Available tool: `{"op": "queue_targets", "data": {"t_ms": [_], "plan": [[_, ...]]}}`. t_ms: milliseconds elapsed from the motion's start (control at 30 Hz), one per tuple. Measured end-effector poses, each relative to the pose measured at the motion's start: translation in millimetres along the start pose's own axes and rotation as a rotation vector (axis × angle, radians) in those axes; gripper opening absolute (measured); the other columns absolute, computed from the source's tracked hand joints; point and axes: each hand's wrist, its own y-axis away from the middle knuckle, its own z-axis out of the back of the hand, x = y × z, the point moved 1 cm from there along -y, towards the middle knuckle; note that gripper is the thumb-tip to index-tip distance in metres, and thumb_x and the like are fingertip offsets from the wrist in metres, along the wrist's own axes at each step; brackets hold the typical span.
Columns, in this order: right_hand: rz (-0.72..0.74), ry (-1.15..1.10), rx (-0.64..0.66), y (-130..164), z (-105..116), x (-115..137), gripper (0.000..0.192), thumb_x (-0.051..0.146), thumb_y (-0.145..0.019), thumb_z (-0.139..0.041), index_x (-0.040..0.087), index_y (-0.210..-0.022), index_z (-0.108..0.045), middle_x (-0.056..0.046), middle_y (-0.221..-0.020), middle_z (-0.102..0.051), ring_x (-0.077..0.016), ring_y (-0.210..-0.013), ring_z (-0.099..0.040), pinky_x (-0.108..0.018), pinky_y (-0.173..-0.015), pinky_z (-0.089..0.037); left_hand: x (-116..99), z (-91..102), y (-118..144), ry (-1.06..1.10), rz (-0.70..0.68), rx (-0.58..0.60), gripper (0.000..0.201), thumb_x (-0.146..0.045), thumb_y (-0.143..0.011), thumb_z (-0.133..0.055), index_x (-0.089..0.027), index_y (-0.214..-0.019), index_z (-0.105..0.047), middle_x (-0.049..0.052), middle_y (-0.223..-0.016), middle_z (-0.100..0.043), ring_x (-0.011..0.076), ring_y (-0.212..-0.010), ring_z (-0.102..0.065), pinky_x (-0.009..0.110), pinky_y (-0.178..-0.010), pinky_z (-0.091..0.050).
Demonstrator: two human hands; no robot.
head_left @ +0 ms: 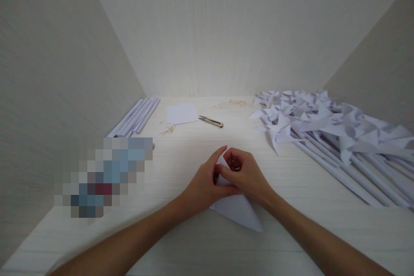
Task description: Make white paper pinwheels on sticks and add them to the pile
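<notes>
Both hands, left [203, 183] and right [246, 174], pinch the white paper [239, 210] at its far tip. The fold looks best creased with edges aligned, pressed flat on the table [181, 155].

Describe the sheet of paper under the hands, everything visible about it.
The paper is white, thin and matte, folded so a pointed triangular part sticks out toward the camera. It lies flat on the pale wood-grain table, near its middle. The left hand and right hand both press on its far end, fingers pinching a fold there and covering that part. Nothing else touches it.
</notes>
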Motion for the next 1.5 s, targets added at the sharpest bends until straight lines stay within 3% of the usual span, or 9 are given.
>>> {"op": "queue_targets", "data": {"t_ms": [167, 367, 533, 633, 700, 900, 1033, 1200, 1500], "plan": [[0.009, -0.015, 0.024, -3.5, -0.6, -3.3, 0.02, 0.024, -0.061, -0.059, 0.019, -0.057, -0.04, 0.008, -0.049, -0.039, -0.006, -0.045, -0.036, -0.021, -0.042, -0.03, -0.7, 0.4, -2.8, -0.07, -0.007, -0.019, 0.093, -0.022, -0.051, -0.077, -0.019, -0.132, -0.031, 0.007, -0.103, -0.063, 0.0179, -0.088, -0.059, 0.029, -0.076, -0.046], [0.035, -0.033, 0.026, -11.2, 2.2, -8.9, 0.02, 0.022, -0.06, -0.06, 0.02, -0.062, -0.041, 0.007, -0.057, -0.043, -0.006, -0.045, -0.039, -0.022, -0.043, -0.033, -8.0, 3.1, -16.2, -0.052, 0.068, -0.04, 0.105, -0.016, -0.043, -0.078, -0.016, -0.134, -0.025, -0.008, -0.06, -0.053, 0.0062, -0.049, -0.045, 0.019, -0.048, -0.035], [0.012, -0.275, -0.111, -27.2, 10.0, -13.9, 0.023, 0.027, -0.058, -0.064, 0.019, -0.064, -0.042, 0.007, -0.06, -0.045, -0.0071, -0.046, -0.046, -0.022, -0.043, -0.035, -10.3, 7.6, -40.2, 0.139, 0.039, 0.01, 0.094, -0.018, -0.042, -0.079, -0.019, -0.124, -0.031, -0.006, -0.064, -0.058, 0.0073, -0.054, -0.052, 0.019, -0.054, -0.038], [0.02, -0.437, -0.311, -37.7, 14.4, -17.7, 0.025, 0.029, -0.057, -0.065, 0.019, -0.064, -0.043, 0.007, -0.06, -0.046, -0.006, -0.046, -0.043, -0.02, -0.043, -0.034, -9.3, 13.1, -48.2, 0.267, -0.024, -0.008, 0.065, -0.025, -0.046, -0.079, -0.02, -0.101, -0.043, -0.002, -0.075, -0.062, 0.0092, -0.061, -0.057, 0.021, -0.057, -0.041], [0.004, -0.515, -0.371, -41.7, 16.0, -20.0, 0.027, 0.032, -0.058, -0.067, 0.02, -0.065, -0.043, 0.008, -0.057, -0.045, -0.0061, -0.044, -0.041, -0.02, -0.04, -0.032, -8.2, 16.1, -49.1, 0.285, -0.039, -0.01, 0.046, -0.03, -0.049, -0.078, -0.016, -0.081, -0.048, -0.001, -0.076, -0.062, 0.0095, -0.065, -0.057, 0.022, -0.06, -0.042], [-0.051, -0.592, -0.321, -38.2, 15.5, -19.5, 0.033, 0.039, -0.06, -0.068, 0.02, -0.068, -0.043, 0.008, -0.056, -0.044, -0.0056, -0.042, -0.04, -0.019, -0.036, -0.028, -8.5, 17.9, -44.5, 0.225, -0.003, -0.063, 0.037, -0.043, -0.052, -0.073, -0.012, -0.064, -0.057, -0.002, -0.061, -0.059, 0.0074, -0.055, -0.049, 0.022, -0.056, -0.037], [-0.056, -0.575, -0.28, -34.8, 12.6, -16.1, 0.031, 0.041, -0.061, -0.067, 0.02, -0.069, -0.045, 0.007, -0.058, -0.045, -0.0056, -0.042, -0.04, -0.019, -0.036, -0.026, -9.3, 18.4, -43.8, 0.186, 0.017, -0.149, 0.033, -0.041, -0.053, -0.072, -0.012, -0.058, -0.057, -0.002, -0.055, -0.056, 0.0074, -0.051, -0.046, 0.022, -0.052, -0.034], [-0.042, -0.558, -0.264, -32.7, 12.3, -13.4, 0.029, 0.042, -0.062, -0.066, 0.019, -0.068, -0.048, 0.008, -0.055, -0.043, -0.0049, -0.041, -0.037, -0.018, -0.035, -0.024, -8.7, 19.1, -43.2, 0.134, 0.028, -0.173, 0.026, -0.036, -0.054, -0.07, -0.012, -0.055, -0.059, -0.002, -0.052, -0.056, 0.0071, -0.049, -0.045, 0.021, -0.05, -0.033], [-0.006, -0.438, -0.402, -28.6, 17.3, -9.1, 0.027, 0.043, -0.062, -0.063, 0.017, -0.059, -0.054, 0.006, -0.047, -0.041, -0.0057, -0.04, -0.032, -0.021, -0.037, -0.022, -10.0, 16.7, -38.6, 0.07, 0.023, -0.17, 0.024, -0.034, -0.055, -0.07, -0.012, -0.054, -0.06, -0.001, -0.053, -0.058, 0.0077, -0.049, -0.047, 0.02, -0.047, -0.035]]}}
